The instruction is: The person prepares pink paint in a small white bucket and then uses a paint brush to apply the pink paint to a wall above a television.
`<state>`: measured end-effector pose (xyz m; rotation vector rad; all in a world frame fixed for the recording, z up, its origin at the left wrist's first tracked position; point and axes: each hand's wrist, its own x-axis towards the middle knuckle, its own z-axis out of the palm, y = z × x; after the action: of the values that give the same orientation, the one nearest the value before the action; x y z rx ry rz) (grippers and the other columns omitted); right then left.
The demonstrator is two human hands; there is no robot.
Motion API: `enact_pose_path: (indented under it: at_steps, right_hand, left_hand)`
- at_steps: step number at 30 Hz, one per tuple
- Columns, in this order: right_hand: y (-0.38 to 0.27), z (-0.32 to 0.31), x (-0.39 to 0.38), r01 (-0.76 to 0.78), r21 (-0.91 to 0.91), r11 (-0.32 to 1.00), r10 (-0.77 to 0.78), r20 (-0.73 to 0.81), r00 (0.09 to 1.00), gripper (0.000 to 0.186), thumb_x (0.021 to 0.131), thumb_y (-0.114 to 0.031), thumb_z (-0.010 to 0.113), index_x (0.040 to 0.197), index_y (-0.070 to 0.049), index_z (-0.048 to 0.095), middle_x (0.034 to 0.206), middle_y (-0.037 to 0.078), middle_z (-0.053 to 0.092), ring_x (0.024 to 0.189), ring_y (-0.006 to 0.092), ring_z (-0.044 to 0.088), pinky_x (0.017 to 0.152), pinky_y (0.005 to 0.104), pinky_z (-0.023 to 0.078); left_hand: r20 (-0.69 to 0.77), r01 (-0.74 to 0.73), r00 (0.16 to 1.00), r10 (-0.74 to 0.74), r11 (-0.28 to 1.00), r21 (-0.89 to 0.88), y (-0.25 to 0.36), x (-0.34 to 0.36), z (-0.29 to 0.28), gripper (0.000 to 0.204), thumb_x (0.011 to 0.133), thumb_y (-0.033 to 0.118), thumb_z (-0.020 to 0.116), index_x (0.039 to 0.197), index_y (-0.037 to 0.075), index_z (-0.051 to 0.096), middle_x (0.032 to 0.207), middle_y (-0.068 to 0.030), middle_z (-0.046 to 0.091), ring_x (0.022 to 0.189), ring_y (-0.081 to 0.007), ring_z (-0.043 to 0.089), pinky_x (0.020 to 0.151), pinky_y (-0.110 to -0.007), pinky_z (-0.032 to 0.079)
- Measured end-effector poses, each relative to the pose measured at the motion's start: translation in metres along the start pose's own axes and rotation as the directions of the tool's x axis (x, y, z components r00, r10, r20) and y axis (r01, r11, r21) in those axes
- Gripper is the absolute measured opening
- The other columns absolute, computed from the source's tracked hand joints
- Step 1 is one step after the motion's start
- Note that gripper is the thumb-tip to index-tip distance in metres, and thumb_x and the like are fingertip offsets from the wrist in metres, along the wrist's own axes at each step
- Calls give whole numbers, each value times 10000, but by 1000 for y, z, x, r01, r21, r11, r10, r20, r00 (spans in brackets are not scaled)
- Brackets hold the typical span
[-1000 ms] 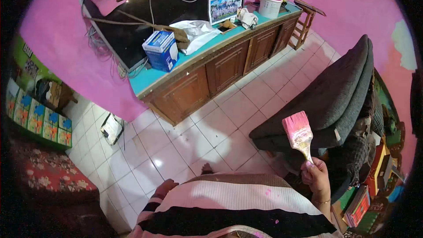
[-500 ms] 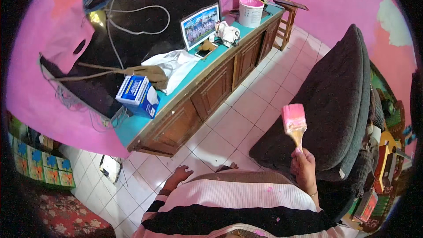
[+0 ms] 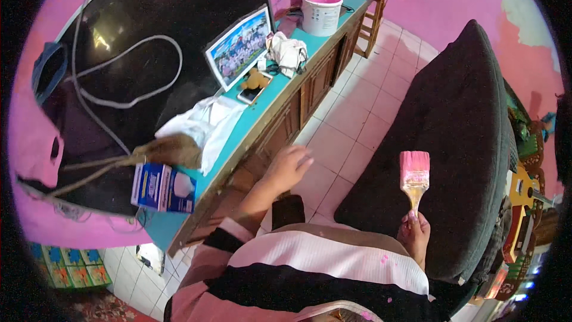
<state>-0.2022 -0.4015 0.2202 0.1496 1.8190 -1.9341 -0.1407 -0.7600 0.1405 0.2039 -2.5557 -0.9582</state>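
At ten o'clock the television screen (image 3: 179, 6) runs out of view behind the teal-topped cabinet (image 3: 164, 228). Your left hand (image 3: 285, 171), fingers loosely spread, overlaps the cabinet's front. White floor tiles (image 3: 353, 122) leave a lane toward one o'clock. At four o'clock your right hand (image 3: 415, 240) pinches the pink-tipped paintbrush (image 3: 414, 179), bristles toward twelve, long axis nearly upright, handle's end hidden by your fingers; the dark cushion (image 3: 450, 119) lies beyond.

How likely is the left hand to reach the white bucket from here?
Probably not without stepping closer: the left hand looks empty and unblocked, but the white bucket stands toward the turquoise counter's far end.
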Motion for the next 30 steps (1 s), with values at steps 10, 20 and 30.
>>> enact_pose_path:
  at_steps: [10,20,30]
  right_hand:
    - [-13,68,70,42,96,995,-24,-176,984,209,923,-205,545,760,-74,547,556,-63,436,430,24,339,392,194,238]
    - [-42,94,132,15,69,998,-1,-205,979,188,917,-206,549,786,-71,546,589,-62,448,468,22,350,407,193,249]
    - [-123,115,315,45,-167,985,-28,106,994,196,913,-227,527,805,-64,535,525,-66,395,415,23,324,373,196,236]
  left_hand:
    - [-264,-13,959,103,946,323,-82,235,-10,335,842,279,585,1095,63,618,1313,-194,421,1238,-434,314,1034,-526,235]
    - [-156,288,958,-241,803,521,-193,316,20,528,812,338,594,1277,115,480,1466,-226,142,1329,-484,98,1050,-630,107]
    - [-226,488,865,-448,648,585,-219,359,29,382,780,408,600,1036,125,610,1118,-160,472,1098,-331,394,927,-461,306]
